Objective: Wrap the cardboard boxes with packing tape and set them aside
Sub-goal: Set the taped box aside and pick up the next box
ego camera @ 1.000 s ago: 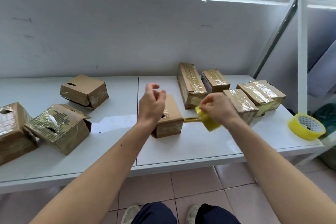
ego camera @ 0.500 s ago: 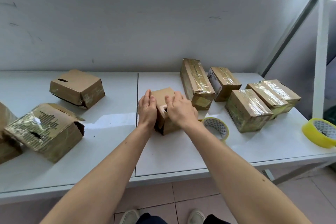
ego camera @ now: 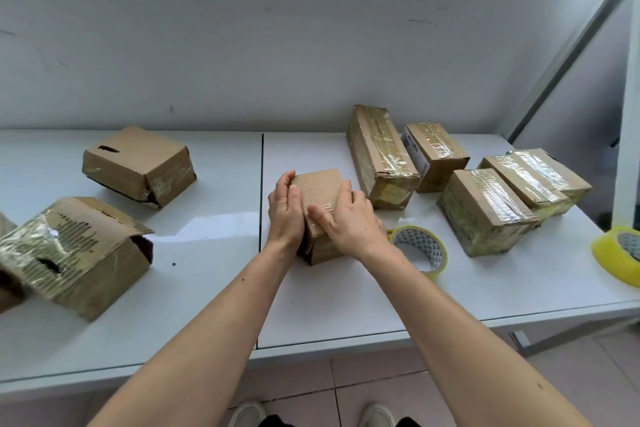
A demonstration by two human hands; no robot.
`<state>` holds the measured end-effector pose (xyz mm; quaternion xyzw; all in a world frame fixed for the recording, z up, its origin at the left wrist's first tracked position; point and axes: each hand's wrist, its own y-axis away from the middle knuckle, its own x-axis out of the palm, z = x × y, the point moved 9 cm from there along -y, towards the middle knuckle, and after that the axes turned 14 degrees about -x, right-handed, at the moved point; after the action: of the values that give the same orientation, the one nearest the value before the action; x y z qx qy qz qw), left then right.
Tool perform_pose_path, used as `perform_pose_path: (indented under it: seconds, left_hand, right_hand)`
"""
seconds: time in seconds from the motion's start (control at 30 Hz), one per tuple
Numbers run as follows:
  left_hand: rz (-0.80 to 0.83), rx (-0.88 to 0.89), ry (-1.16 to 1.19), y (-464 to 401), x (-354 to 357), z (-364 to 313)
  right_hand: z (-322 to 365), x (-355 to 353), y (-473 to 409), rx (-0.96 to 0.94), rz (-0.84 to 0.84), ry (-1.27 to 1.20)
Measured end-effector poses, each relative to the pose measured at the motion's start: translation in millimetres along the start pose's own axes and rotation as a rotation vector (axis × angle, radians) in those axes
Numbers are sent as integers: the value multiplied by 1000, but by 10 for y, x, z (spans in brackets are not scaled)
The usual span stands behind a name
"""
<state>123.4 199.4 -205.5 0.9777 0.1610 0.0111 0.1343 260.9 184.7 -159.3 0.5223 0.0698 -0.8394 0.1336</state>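
- While it sits on the white table (ego camera: 207,288), the small cardboard box (ego camera: 320,189) lies between both hands.
- The left hand (ego camera: 285,210) presses flat on its left side.
- The right hand (ego camera: 348,222) lies across the top, fingers seemingly wrapping the far edge.
- A tape roll (ego camera: 420,250) lies just beside the right wrist.
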Motion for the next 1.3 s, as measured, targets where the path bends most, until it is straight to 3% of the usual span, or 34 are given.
perform_pose_path:
  seconds: [0.2, 0.53, 0.77, 1.0, 1.3]
  left_hand:
    - [34, -13, 22, 38, 20, -44]
    - [75, -121, 204, -33, 96, 72]
    - [252, -220, 206, -57, 271, -2]
    - [160, -157, 37, -77, 222, -20]
    - [400, -173, 4, 127, 383, 42]
  right_hand:
    - [-46, -226, -278, 99, -62, 15]
    - [-146, 20, -424, -11, 128, -225]
    - [-147, 2, -350, -21, -30, -225]
    - [-225, -19, -342, 21, -103, -246]
    - [-246, -99, -256, 109, -173, -247]
